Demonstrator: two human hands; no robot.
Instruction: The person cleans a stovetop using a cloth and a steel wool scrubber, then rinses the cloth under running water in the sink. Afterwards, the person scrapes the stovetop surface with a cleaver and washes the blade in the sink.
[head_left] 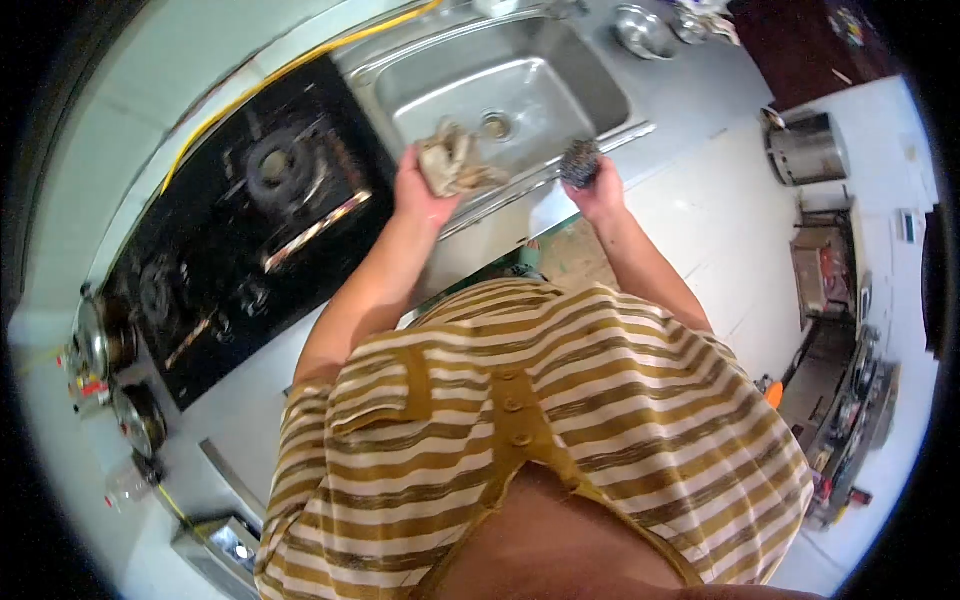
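Note:
My left hand point(421, 192) grips a crumpled beige cloth point(448, 160) over the near left edge of the steel sink point(395, 85). Part of the cloth hangs to the right, blurred. In my right hand point(601, 189) is a dark metal scouring pad point(579, 163), held at the sink's near right rim. The two hands are apart, with the sink's drain point(496, 124) beyond and between them.
A black gas stove point(225, 290) lies left of the sink, with a yellow hose point(300, 60) along the wall behind. Steel bowls point(645, 32) sit at the back right. A steel pot point(808, 148) stands at the far right. Pans point(138, 418) are at the left.

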